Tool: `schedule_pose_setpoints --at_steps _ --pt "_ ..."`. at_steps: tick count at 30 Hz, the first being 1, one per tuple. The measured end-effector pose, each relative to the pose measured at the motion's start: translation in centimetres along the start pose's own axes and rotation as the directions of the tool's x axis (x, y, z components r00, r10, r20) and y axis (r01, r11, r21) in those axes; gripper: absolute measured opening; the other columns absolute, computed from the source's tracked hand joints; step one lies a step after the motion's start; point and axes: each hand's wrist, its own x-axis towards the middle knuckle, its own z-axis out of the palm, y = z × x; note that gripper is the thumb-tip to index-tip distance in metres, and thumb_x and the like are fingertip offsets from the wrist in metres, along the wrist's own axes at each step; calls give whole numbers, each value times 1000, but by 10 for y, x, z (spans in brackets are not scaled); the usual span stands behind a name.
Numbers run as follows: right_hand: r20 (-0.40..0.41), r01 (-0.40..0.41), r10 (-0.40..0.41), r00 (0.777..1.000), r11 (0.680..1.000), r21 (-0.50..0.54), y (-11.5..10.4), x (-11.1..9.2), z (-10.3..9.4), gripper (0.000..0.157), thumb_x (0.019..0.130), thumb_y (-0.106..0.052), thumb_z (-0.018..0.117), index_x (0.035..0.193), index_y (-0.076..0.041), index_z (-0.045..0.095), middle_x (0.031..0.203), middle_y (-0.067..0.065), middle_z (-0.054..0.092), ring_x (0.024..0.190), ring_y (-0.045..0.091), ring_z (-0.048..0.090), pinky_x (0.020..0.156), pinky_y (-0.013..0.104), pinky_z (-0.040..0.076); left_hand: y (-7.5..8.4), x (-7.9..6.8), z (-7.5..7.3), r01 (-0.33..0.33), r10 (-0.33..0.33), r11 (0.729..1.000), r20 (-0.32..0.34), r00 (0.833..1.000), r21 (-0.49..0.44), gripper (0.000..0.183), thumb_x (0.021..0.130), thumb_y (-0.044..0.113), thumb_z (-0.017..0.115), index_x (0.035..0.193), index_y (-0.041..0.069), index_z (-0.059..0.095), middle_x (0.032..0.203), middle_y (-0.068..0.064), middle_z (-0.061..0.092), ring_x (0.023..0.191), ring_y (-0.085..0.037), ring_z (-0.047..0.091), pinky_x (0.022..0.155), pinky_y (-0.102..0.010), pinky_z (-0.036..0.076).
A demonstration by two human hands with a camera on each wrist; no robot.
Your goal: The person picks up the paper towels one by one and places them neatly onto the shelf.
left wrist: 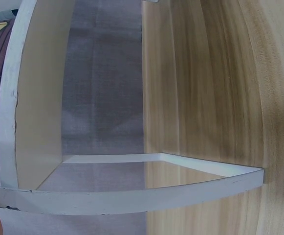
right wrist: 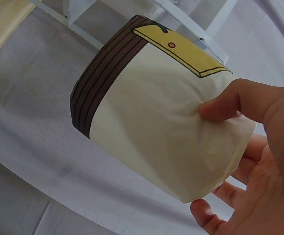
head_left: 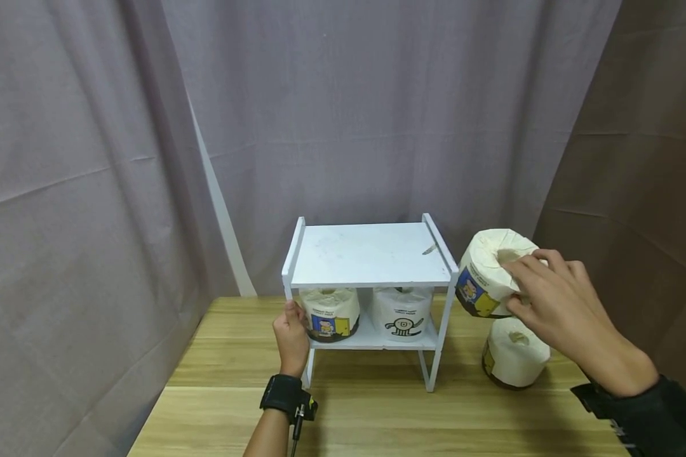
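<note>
My right hand [head_left: 560, 298] grips a wrapped toilet paper roll [head_left: 488, 273], thumb on its side and fingers at its top, raised beside the shelf's right end. In the right wrist view the same roll [right wrist: 156, 112] shows a cream wrapper with a brown band and a yellow patch. My left hand [head_left: 293, 336] holds the front left post of a white two-tier shelf [head_left: 371, 254]; only a fingertip shows in the left wrist view. On the lower tier stand a cream roll [head_left: 329, 315] with a coloured picture and a white roll [head_left: 403, 315] with a black drawing.
Another cream roll [head_left: 516, 353] stands on the wooden table [head_left: 366, 419], right of the shelf and below the raised one. Grey curtains [head_left: 366, 114] hang behind and at the sides. A small mark lies on the shelf's top board.
</note>
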Motion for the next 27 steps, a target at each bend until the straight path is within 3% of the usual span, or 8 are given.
schedule_pose_setpoints --at_steps 15,27 --pt "8 3 -3 1000 1000 4 2 11 -13 56 74 -18 79 125 -5 60 121 17 60 119 42 39 82 60 30 0 0 -3 40 -40 999 24 999 -3 51 107 20 35 62 -3 39 53 4 36 47 -8 34 45 -23 28" --pt "1 -7 7 1000 1000 10 3 16 -20 57 75 -17 79 126 -5 59 121 18 59 120 43 38 82 59 29 1 0 -1 28 -28 1000 16 999 7 53 107 26 36 63 -2 41 53 2 36 46 -9 34 43 -23 28"
